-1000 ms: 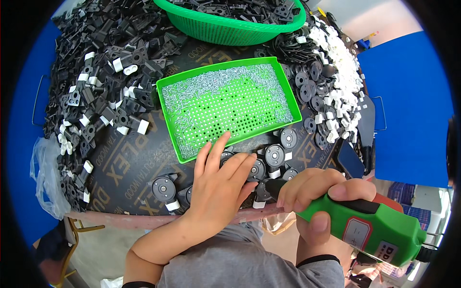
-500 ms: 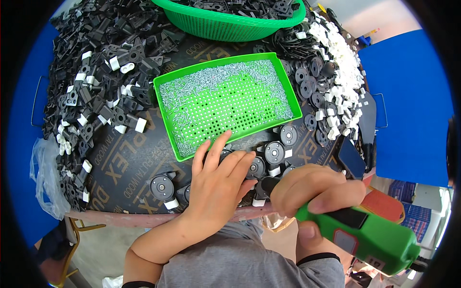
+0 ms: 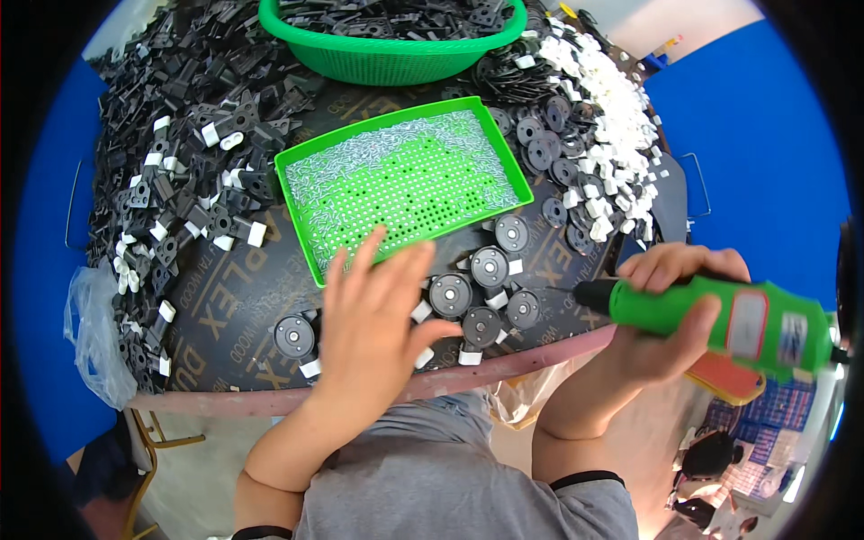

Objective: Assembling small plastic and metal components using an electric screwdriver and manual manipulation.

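Observation:
My right hand [image 3: 655, 356] is wrapped round a green electric screwdriver [image 3: 760, 317], held nearly level at the right with its black nose and thin bit pointing left. My left hand [image 3: 367, 337], fingers spread and slightly blurred, hovers by the near side of a green perforated tray [image 3: 415, 254] holding small silver screws [image 3: 378, 142]. Right of that hand sit several round black assemblies [image 3: 451, 294] with white end pieces. Another round black assembly [image 3: 294, 336] lies to its left. Whatever is under the left palm is hidden.
A green basket [image 3: 387, 61] full of black parts stands at the far edge. Loose black parts [image 3: 180, 117] are heaped at the left, with a clear plastic bag [image 3: 97, 337] below. White pieces [image 3: 621, 117] and black discs [image 3: 540, 153] pile up at the right.
My right hand has swung the screwdriver up and away to the right, uncovering the round assemblies, and its bit now points left. My left hand has shifted a little left, fingers spreading.

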Motion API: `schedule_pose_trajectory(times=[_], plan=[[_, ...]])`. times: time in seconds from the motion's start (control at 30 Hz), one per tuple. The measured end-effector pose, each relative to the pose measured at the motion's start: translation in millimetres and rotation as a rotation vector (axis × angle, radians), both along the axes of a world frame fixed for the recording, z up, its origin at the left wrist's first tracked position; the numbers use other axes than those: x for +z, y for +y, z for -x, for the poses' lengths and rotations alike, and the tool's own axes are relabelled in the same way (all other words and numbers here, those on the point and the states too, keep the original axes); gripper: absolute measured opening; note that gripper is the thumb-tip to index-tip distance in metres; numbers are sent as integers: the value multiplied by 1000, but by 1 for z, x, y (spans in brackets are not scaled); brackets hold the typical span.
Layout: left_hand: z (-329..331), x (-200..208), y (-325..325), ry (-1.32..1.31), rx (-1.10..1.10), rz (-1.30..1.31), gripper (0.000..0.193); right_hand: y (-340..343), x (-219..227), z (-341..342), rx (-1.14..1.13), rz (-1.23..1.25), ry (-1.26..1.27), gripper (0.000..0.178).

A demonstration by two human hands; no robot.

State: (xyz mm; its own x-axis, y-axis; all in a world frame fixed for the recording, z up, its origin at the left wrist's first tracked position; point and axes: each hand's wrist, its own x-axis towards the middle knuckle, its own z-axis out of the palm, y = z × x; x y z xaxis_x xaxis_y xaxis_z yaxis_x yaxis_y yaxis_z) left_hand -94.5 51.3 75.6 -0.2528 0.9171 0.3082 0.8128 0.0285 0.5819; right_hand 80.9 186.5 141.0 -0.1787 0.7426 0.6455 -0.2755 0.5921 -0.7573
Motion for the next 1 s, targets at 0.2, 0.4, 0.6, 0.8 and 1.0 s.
schedule_pose_trajectory(times=[0.2, 0.4, 0.6, 0.8, 1.0], plan=[[36, 30, -57, 25, 195, 63, 51, 21, -26, -43, -601, -278, -217, 59], [15, 30, -83, -52, 106, 218, 72, -59, -61, -26, -319, -256, -964, 80], [-9, -12, -42, 112, 78, 156, 89, -78, -96, 11, -337, -228, -1285, 79], [-23, -31, -22, 229, 169, 177, 81, -80, -99, 18, -359, -134, -1271, 64], [-21, -36, -14, 74, 134, 41, 73, -74, -111, 12, -331, -108, -1135, 48]])
